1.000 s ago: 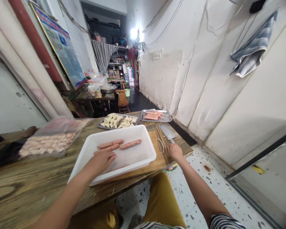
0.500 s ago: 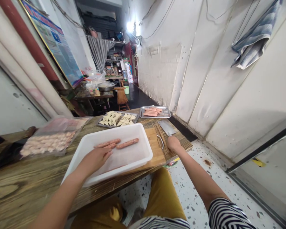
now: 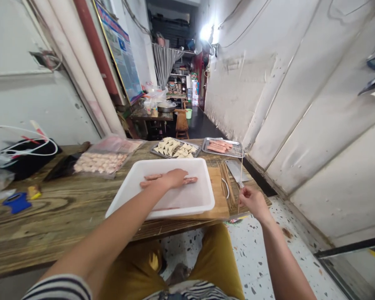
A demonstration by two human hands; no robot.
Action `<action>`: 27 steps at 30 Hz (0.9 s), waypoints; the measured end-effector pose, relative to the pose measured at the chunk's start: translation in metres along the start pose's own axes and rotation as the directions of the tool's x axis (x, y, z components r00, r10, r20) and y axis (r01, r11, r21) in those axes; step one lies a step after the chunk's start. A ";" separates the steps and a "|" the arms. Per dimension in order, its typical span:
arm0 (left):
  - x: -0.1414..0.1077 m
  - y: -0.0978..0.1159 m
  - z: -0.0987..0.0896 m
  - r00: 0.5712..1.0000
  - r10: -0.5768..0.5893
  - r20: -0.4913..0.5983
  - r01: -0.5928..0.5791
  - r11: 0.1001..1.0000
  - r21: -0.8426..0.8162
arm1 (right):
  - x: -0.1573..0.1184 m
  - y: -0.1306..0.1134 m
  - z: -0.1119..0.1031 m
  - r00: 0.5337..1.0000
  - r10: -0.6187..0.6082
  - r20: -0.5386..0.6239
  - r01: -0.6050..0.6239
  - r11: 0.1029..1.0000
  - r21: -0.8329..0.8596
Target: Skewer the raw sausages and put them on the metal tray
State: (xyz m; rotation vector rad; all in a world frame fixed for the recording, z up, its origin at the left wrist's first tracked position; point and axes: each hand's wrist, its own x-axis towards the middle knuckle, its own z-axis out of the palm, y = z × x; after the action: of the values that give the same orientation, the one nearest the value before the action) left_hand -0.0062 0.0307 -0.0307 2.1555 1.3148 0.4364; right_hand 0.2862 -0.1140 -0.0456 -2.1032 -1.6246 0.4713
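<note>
My left hand [image 3: 175,178] is inside the white plastic tub [image 3: 208,199], its fingers closed round one sausage [image 3: 191,180]. Other sausages [image 3: 148,183] lie on the tub's bottom, just left of that hand and partly under it. My right hand [image 3: 250,201] pinches a thin wooden skewer [image 3: 241,166], which stands nearly upright above the table's right end. Beside it, more skewers [image 3: 228,187] lie on a wooden cutting board [image 3: 217,191] with a curved metal handle. A cleaver [image 3: 236,170] rests flat just beyond my right hand.
Behind the tub are a tray of white folded pieces [image 3: 175,148] and a metal tray of sausages [image 3: 220,146]. A bag of pale pieces [image 3: 100,161] lies at the left. Farther left are a blue object [image 3: 17,202] and a black container [image 3: 25,160].
My left hand has moved right across the tub onto a sausage. My right hand has lifted a skewer upright. The view has turned left, showing more of the table's left side.
</note>
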 end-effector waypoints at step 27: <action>-0.029 -0.004 -0.045 0.945 -0.326 0.027 -0.116 -0.412 -0.904 | -0.114 -0.119 0.090 0.913 -0.368 0.176 0.113 0.642 0.758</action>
State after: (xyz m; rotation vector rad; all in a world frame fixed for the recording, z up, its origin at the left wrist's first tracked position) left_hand -0.0465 0.0194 0.0025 0.2484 0.5210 1.2441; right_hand 0.1136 -0.1866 -0.0584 -1.2074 -1.4793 1.1947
